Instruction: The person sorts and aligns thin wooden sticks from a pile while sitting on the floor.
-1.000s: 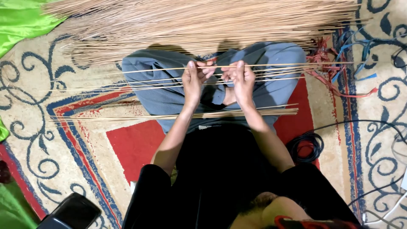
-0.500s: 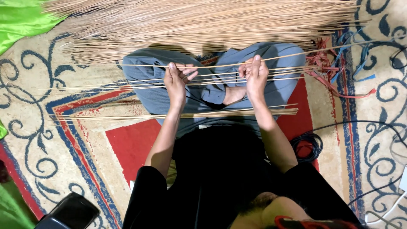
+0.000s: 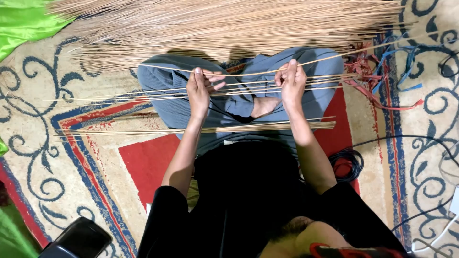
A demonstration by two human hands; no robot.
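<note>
Spreading apart, the hands had gone from nearly touching a second earlier to well separated over the lap, so a single thin stick [image 3: 248, 73] now ran stretched between them, which read as that stick being singled out from the others. At far left lay green cloth [image 3: 24, 21] on the patterned rug [image 3: 71, 157], with a dark case [image 3: 76, 239] at the bottom edge. Left hand [image 3: 198, 91] had its grip pinched on the stick, fingers together at its near end. Loose sticks [image 3: 191, 93] crossed the grey-trousered knees just below, and a tighter bundle [image 3: 215, 128] lay across the lap nearer the body. Right hand [image 3: 292, 83] was clamped on the same stick, which rose rightward past it. The big reed pile [image 3: 229, 24] lay beyond; red and blue ties [image 3: 382, 81] and a black cable [image 3: 349, 165] lay right.
</note>
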